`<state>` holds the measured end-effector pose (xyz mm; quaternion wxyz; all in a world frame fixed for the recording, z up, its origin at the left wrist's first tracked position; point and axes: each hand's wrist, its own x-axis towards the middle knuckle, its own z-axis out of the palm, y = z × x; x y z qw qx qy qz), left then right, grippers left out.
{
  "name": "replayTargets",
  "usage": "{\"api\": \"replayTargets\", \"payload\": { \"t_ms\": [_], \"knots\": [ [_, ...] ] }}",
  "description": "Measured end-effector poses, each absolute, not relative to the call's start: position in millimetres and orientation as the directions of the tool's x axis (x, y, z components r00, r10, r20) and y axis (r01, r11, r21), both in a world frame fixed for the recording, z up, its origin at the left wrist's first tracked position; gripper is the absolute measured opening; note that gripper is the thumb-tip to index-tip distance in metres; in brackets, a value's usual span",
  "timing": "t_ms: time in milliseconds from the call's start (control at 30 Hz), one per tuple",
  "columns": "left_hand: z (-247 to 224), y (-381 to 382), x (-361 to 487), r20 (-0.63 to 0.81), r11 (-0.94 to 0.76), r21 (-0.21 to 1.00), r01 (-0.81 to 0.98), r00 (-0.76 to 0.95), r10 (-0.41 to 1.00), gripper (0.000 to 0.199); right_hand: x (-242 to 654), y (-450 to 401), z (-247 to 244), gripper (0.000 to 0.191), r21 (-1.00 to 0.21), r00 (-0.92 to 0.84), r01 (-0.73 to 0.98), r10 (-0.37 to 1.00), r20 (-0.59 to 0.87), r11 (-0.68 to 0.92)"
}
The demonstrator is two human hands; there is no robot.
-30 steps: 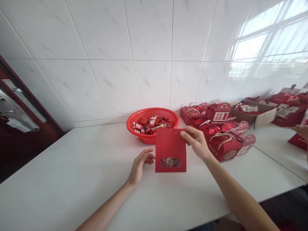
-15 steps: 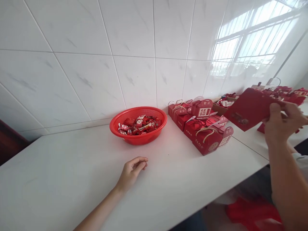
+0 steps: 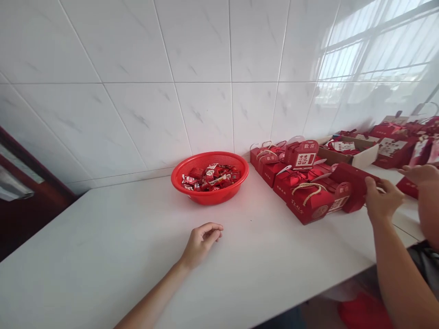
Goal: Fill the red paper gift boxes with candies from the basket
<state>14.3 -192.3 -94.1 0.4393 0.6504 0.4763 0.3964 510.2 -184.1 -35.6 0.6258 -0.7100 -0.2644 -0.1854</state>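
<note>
My left hand [image 3: 205, 242] rests on the white table [image 3: 137, 246] with its fingers curled and thumb against them. Nothing shows in it. In front of it stands a red plastic basket [image 3: 212, 197] holding candies in red wrappers [image 3: 214, 176]. At the right, my right hand [image 3: 384, 198] pinches a flat red card piece [image 3: 360, 183] by its right edge. The card stands close behind the nearest of several red gift boxes [image 3: 310, 201], some with rope handles; whether it touches them I cannot tell.
A co-worker's hand [image 3: 423, 178] reaches in at the far right. An open carton [image 3: 365, 155] with red packets stands behind the boxes, and more red gift bags [image 3: 393, 151] crowd beyond it. A tiled wall [image 3: 206, 114] closes the back.
My right hand has lowered the flat red card from the air to beside the gift boxes. The view has turned slightly right. My left hand stays on the table in the same curl.
</note>
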Motion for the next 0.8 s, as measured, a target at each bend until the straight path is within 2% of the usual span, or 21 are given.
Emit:
{"api": "replayTargets", "payload": {
  "t_ms": [133,200,233,300,367,400,433,467,500,567,633,667,733,800],
  "knots": [
    [-92.8,-195.1,16.4,0.105,-0.173,0.946,0.274,0.246,0.963,0.026,494.4,-187.0,-20.0,0.034,-0.774,0.777,0.621,-0.035,0.629,-0.126],
    [-91.4,-196.6,17.3,0.097,-0.164,0.947,0.276,0.243,0.965,0.025,473.8,-186.7,-10.9,0.034,-0.731,0.731,0.682,-0.042,0.681,0.028],
    [-90.7,-197.2,17.7,0.091,-0.157,0.949,0.274,0.237,0.967,0.025,458.8,-186.3,-6.7,0.029,-0.672,0.683,0.725,-0.031,0.730,0.148],
    [-89.6,-198.0,18.2,0.081,-0.141,0.953,0.268,0.223,0.971,0.025,419.3,-186.9,0.2,0.015,-0.461,0.495,0.800,0.011,0.869,0.384],
    [-89.2,-198.0,18.5,0.074,-0.127,0.958,0.258,0.209,0.975,0.025,370.5,-192.3,3.4,0.005,-0.291,0.256,0.790,0.141,0.956,0.539],
    [-89.2,-197.7,18.7,0.070,-0.121,0.960,0.253,0.202,0.977,0.025,344.5,-197.5,2.8,0.005,-0.234,0.082,0.755,0.266,0.961,0.613],
    [-89.1,-197.3,18.8,0.067,-0.116,0.961,0.250,0.198,0.978,0.026,318.5,-204.3,0.1,0.008,-0.119,-0.145,0.677,0.290,0.946,0.726],
    [-88.8,-196.9,19.0,0.065,-0.113,0.962,0.249,0.194,0.979,0.026,293.2,-212.8,-4.6,0.012,-0.054,-0.348,0.548,0.286,0.893,0.835],
    [-87.9,-196.5,19.2,0.064,-0.112,0.962,0.250,0.191,0.980,0.026,269.4,-222.6,-11.4,0.019,-0.008,-0.527,0.419,0.250,0.813,0.908],
    [-83.4,-195.9,19.7,0.068,-0.120,0.956,0.269,0.198,0.978,0.026,228.3,-244.3,-30.2,0.031,0.144,-0.753,0.120,-0.004,0.658,0.982],
    [-73.3,-195.9,20.2,0.071,-0.143,0.940,0.311,0.231,0.970,0.026,197.6,-265.1,-52.9,0.026,0.153,-0.823,-0.128,-0.191,0.534,0.980],
    [-65.7,-196.2,20.2,0.070,-0.158,0.927,0.339,0.256,0.964,0.025,186.0,-273.9,-64.5,0.025,0.154,-0.836,-0.177,-0.231,0.497,0.972],
    [-45.3,-197.8,18.8,0.066,-0.192,0.898,0.396,0.309,0.949,0.023,168.5,-287.0,-86.6,0.032,0.154,-0.819,-0.203,-0.254,0.514,0.967],
    [-18.1,-202.4,13.3,0.068,-0.233,0.859,0.455,0.351,0.934,0.022,156.2,-294.1,-105.3,0.036,0.154,-0.802,-0.161,-0.221,0.556,0.975]
  ]
}}
